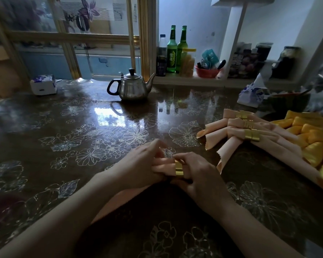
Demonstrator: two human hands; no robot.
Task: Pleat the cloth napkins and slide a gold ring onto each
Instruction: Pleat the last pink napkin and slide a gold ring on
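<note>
Amid open tabletop (82,127), left hand (138,164) grips napkin (164,165), right hand (198,175) pinches its gold ring (178,169).

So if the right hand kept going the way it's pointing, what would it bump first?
The right hand points up-left, so first the gold ring its fingers pinch on the peach napkin, then probably the left hand gripping that napkin.
</note>
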